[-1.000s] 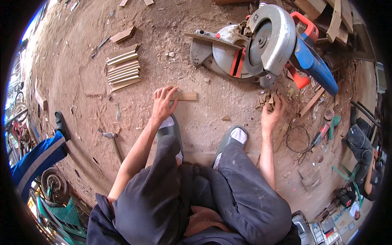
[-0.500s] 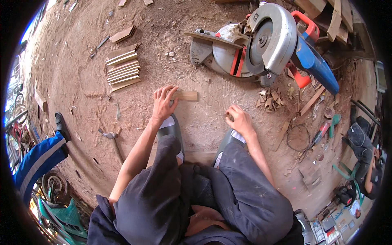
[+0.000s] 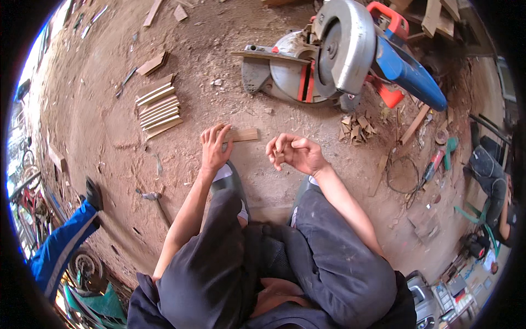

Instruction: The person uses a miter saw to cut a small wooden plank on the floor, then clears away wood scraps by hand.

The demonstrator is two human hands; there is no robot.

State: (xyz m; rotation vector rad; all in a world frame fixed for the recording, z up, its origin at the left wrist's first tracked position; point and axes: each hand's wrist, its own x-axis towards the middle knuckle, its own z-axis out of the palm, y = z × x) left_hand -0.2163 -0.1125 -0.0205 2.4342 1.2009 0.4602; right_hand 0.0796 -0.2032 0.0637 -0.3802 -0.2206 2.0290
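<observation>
My left hand (image 3: 215, 149) rests its curled fingertips on a short flat wooden strip (image 3: 246, 134) lying on the dusty ground just beyond my feet. My right hand (image 3: 300, 155), turned partly palm-up to the right of the strip, has its fingers curled around a small wood offcut (image 3: 279, 157). A heap of small wooden offcuts (image 3: 355, 129) lies to the upper right of this hand. A stack of thin wooden boards (image 3: 159, 108) lies to the upper left of my left hand.
A miter saw (image 3: 339, 52) stands ahead, wood scraps (image 3: 438, 16) behind it. A hammer (image 3: 153, 203) lies left; a power tool (image 3: 433, 167) with a looped cord lies right. People in blue trousers (image 3: 66, 241) and dark clothes (image 3: 490, 186) are at either side; bikes and clutter line the left rim.
My right hand has left the offcut heap and moved left toward the strip, turning palm-up with a small piece. My left hand stays on the strip. The view has shifted slightly.
</observation>
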